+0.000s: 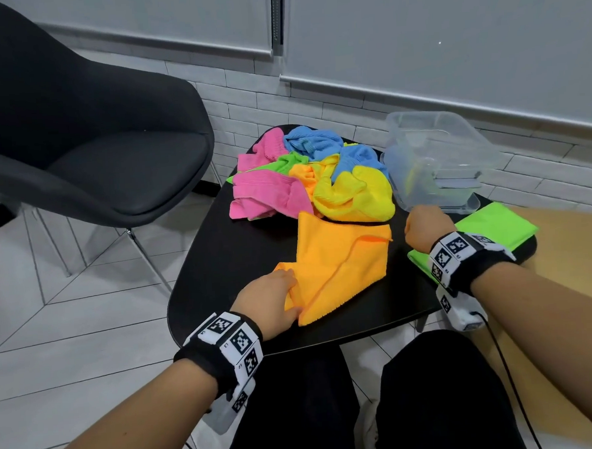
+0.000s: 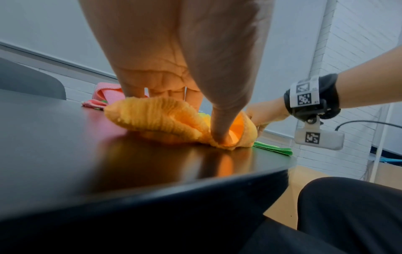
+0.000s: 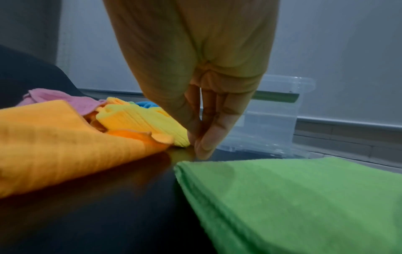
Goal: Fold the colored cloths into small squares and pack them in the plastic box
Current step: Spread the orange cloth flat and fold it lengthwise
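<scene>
cloths [image 1: 305,175] and box [image 1: 435,162] on black table [image 1: 228,262]

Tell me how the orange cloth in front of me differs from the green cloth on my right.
The orange cloth lies loosely spread and rumpled, only part folded; the green cloth is a flat, neat, layered fold. The left hand grips the orange cloth's near corner, while no hand holds the green cloth. The orange cloth sits mid-table; the green cloth lies at the table's right edge, beside the plastic box. Both are outside the box.

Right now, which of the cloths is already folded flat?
The green cloth at the table's right edge, beside the right hand. It lies flat and squared; the orange cloth is half-folded, and the rest are crumpled in a pile.
</scene>
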A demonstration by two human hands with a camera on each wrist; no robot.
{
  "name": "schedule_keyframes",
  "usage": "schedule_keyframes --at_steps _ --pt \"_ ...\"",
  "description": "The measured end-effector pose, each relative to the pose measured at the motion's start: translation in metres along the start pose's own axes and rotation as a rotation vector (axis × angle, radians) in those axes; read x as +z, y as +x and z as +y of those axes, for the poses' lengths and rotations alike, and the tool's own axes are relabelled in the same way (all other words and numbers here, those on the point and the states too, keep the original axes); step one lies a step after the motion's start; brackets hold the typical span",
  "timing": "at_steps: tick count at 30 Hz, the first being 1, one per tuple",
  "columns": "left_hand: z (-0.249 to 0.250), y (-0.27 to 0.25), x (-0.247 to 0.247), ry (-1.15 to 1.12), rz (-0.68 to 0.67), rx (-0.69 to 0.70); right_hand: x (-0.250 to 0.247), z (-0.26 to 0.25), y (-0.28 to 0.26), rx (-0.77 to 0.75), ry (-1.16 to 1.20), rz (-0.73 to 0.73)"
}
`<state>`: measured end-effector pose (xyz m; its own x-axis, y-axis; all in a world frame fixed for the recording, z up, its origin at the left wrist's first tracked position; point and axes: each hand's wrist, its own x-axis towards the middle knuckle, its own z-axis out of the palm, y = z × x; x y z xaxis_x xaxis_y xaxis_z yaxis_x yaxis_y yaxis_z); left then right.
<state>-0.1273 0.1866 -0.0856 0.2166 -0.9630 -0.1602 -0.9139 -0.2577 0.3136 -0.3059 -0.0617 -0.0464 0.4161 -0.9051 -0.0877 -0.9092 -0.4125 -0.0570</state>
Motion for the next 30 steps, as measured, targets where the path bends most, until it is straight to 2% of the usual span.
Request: schedule_keyframes --at_steps 3,7,10,13,16,19,26,30 --pt "0.000 0.000 0.000 -0.010 0.010 -0.004 0.002 0.002 -0.002 -0.024 0.018 0.041" --pt "-0.002 0.002 0.001 -0.030 0.008 -0.046 -0.006 -0.025 -0.016 -0.250 0.055 0.166" --pt "0.000 0.002 0.002 -0.037 0.005 -0.067 -0.003 -0.049 -0.024 -0.360 -0.107 0.057" --pt "0.001 0.001 0.002 -0.040 0.007 -0.077 0.005 -0.058 -0.024 -0.361 -0.322 -0.031" --pt "0.002 0.000 0.002 -0.047 0.005 -0.084 0.005 -0.056 -0.021 -0.341 -0.399 -0.065" --pt "0.002 0.000 0.000 -0.050 -0.004 -0.077 0.000 -0.048 -0.017 -0.328 -0.324 -0.077" --pt "0.001 -0.002 -0.002 -0.074 -0.004 -0.064 -0.031 0.005 -0.022 -0.336 0.068 0.037" --pt "-0.001 -0.001 0.001 -0.068 0.015 -0.065 -0.025 0.043 -0.031 -0.343 0.091 0.008"
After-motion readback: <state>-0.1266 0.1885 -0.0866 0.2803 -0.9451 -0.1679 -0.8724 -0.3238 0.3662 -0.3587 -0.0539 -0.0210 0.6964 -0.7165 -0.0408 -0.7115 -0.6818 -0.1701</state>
